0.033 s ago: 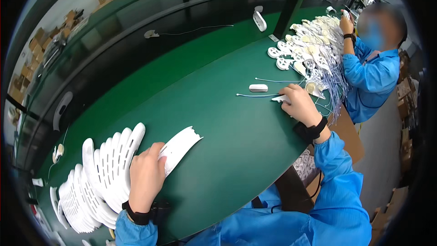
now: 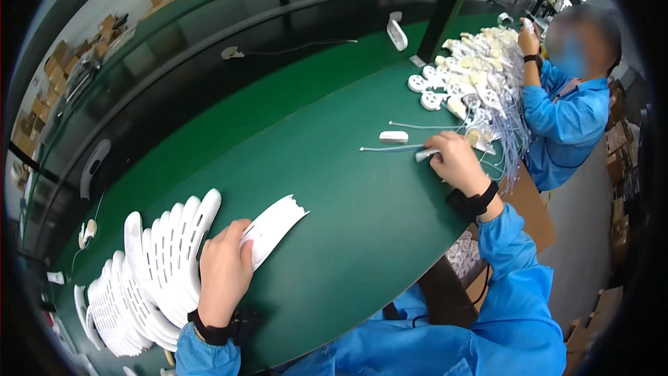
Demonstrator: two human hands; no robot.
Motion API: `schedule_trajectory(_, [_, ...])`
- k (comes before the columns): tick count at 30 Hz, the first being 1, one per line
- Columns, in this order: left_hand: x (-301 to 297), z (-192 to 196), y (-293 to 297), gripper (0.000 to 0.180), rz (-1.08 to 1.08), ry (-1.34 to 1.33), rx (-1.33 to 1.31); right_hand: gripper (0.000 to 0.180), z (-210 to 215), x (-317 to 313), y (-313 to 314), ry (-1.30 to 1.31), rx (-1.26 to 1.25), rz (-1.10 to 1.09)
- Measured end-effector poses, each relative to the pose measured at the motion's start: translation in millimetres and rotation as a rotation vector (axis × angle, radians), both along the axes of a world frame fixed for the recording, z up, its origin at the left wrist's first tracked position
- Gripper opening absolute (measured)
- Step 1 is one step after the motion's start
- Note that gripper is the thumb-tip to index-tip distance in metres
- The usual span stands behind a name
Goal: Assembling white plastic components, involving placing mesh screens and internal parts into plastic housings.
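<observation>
My left hand (image 2: 227, 264) grips the near end of a curved white plastic shell (image 2: 277, 226), thumb on top and fingers along its left side. The shell's jagged far end points away to the right. Beside that hand, a stack of slotted white plastic shells (image 2: 163, 257) spreads to the left. On the right, my right hand (image 2: 456, 160) is closed on a small white plastic part (image 2: 426, 155), whose blunt end sticks out past the fingers. A thin cable (image 2: 391, 148) lies next to its fingertips. Just beyond rests a small oblong white piece (image 2: 394, 137).
A heap of white wheel-like parts with cables (image 2: 480, 76) covers the green table's (image 2: 334, 188) right end. A co-worker (image 2: 567, 104) in blue sits behind it. A dark post (image 2: 449, 10) rises at the back; a cardboard box (image 2: 529, 216) stands below the edge.
The small white part in my right hand has turned: its thin pointed end showed before, a blunt end shows now. My left hand and the shell have hardly moved.
</observation>
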State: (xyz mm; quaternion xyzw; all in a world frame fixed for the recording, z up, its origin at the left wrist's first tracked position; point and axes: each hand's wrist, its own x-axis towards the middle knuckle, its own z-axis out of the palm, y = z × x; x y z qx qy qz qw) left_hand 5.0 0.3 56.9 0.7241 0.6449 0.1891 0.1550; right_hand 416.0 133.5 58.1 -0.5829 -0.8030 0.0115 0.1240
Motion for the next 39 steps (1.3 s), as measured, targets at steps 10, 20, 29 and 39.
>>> schedule_trajectory(10, [2,-33,-7,0.038,-0.048,-0.177,0.284,0.021,20,-75,-16,0.635,-0.179,0.382])
schedule_trajectory(20, [-6,-30,-2,0.034,0.033,-0.304,0.145,0.016,17,-180,6,0.933,-0.773,0.455])
schedule_trajectory(29, [-12,-35,-8,0.041,0.115,-0.214,0.091,0.014,11,-169,19,1.145,-0.845,0.434])
schedule_trajectory(39, [16,-15,0,0.059,-0.307,-0.014,0.109,0.012,-38,-197,17,1.072,-1.461,0.547])
